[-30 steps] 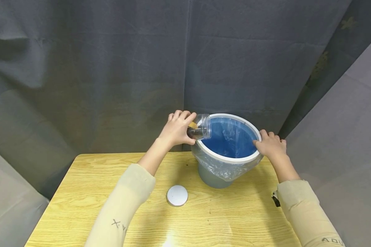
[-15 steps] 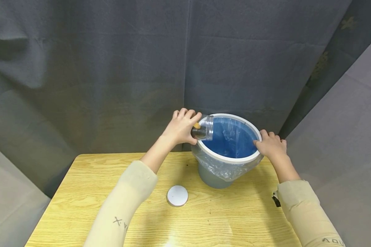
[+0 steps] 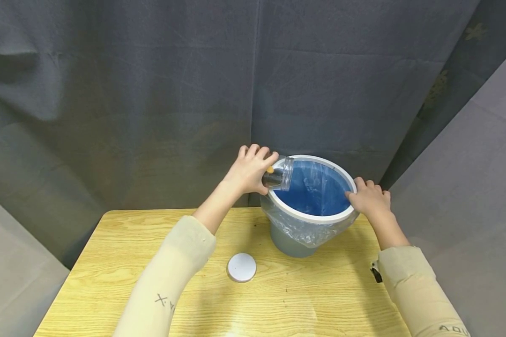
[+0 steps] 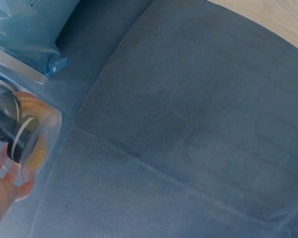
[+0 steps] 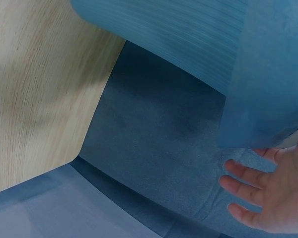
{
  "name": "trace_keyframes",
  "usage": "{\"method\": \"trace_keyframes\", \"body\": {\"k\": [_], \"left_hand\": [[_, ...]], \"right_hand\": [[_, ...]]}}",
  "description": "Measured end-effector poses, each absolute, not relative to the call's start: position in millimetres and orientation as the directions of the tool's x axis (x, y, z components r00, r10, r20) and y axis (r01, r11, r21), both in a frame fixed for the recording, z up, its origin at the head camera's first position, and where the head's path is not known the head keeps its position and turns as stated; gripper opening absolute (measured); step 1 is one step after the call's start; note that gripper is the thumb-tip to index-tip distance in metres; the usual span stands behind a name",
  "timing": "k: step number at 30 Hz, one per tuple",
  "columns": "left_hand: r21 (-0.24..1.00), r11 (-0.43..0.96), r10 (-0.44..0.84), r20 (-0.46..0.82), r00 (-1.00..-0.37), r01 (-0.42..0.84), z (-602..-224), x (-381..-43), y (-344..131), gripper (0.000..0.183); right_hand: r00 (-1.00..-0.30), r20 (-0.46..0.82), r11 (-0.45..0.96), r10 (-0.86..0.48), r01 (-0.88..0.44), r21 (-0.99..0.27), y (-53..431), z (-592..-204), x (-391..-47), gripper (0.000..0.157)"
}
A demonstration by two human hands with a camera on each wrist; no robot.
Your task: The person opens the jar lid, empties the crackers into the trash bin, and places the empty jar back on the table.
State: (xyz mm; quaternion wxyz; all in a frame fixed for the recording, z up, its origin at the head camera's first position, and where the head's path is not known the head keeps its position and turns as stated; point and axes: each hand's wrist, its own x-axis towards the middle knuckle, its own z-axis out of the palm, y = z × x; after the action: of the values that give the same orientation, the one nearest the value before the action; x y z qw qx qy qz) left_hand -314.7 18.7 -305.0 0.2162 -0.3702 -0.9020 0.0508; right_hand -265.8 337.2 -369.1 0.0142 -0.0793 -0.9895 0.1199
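Note:
My left hand [image 3: 249, 172] grips a clear jar [image 3: 286, 174], tipped on its side with its mouth over the left rim of a trash bin [image 3: 312, 218]. Dark sandwich cookies [image 4: 24, 139] and yellowish biscuits [image 4: 37, 154] lie inside the jar, seen in the left wrist view. On the bin's right side, my right hand [image 3: 371, 199] holds the white rim, thumb over it and the other fingers spread outside. A thin plastic liner [image 3: 308, 232] is folded over the bin's edge. The bin's bottom inside is hidden by the front wall.
A round white lid [image 3: 242, 267] lies on the wooden table [image 3: 143, 262], in front and left of the bin. The bin stands near the table's back edge. Grey cloth [image 3: 173, 103] hangs behind and along both sides.
My left hand has shifted slightly right and up with the jar, bringing its mouth farther over the bin. The right hand, bin and lid have stayed put.

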Motion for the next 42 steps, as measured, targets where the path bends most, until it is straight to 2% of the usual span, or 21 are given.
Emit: {"method": "trace_keyframes", "body": {"k": [7, 23, 31, 39, 42], "left_hand": [[-0.339, 0.7, 0.714, 0.335, -0.615, 0.628, -302, -311, 23, 0.082], [-0.433, 0.654, 0.756, 0.344, -0.557, 0.621, -305, -312, 28, 0.083], [-0.448, 0.64, 0.767, 0.326, -0.553, 0.624, -306, -311, 32, 0.082], [-0.525, 0.595, 0.803, 0.394, -0.446, 0.608, -308, -311, 34, 0.076], [-0.55, 0.585, 0.811, 0.396, -0.43, 0.596, -308, -310, 35, 0.075]], "right_hand": [[-0.987, 0.0, 0.96, 0.158, 0.154, -0.236, 339, -369, -265, 0.058], [-0.987, 0.002, 0.958, 0.161, 0.156, -0.241, 338, -368, -265, 0.057], [-0.987, 0.003, 0.958, 0.16, 0.154, -0.243, 338, -368, -265, 0.057], [-0.987, 0.007, 0.957, 0.158, 0.151, -0.247, 338, -369, -265, 0.057], [-0.988, 0.007, 0.956, 0.155, 0.149, -0.251, 338, -369, -265, 0.056]]}}
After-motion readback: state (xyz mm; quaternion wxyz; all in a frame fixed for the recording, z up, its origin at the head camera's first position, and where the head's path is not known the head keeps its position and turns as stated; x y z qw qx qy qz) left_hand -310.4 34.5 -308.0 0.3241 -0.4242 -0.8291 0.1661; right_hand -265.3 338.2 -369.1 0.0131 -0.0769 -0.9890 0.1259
